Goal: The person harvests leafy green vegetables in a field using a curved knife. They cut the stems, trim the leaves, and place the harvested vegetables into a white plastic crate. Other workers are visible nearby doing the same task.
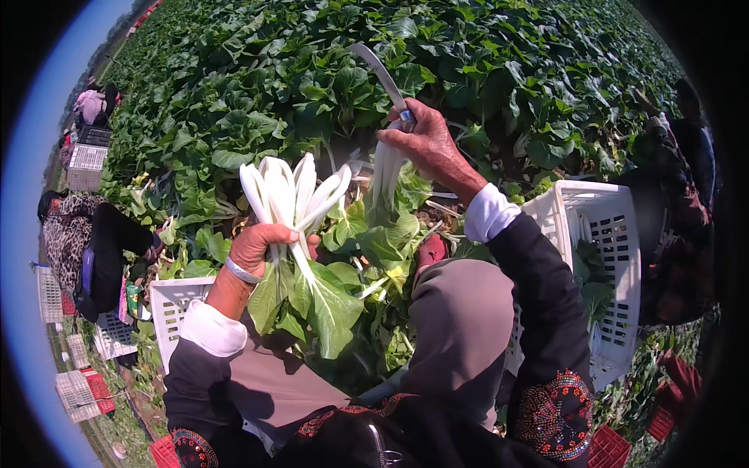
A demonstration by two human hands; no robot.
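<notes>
Several leafy greens with thick white stalks (279,193), probably bok choy, are bunched in my left hand (263,245), stalks up and leaves hanging down. Raised at upper centre, my right hand (430,140) grips a knife with a curved metal blade (380,71), pointing up and to the left. The same hand also holds another white-stalked plant (387,175) by its upper end, its leaves hanging below and partly blurred. Cut leaves (380,251) lie on the ground between the two hands and my knees.
Dense rows of growing greens (246,76) stand ahead. A white plastic crate (626,245) holding greens is at my right; another (169,310) is at my left. People work on both sides, one in a patterned top (70,225). Red crates (608,449) lie behind.
</notes>
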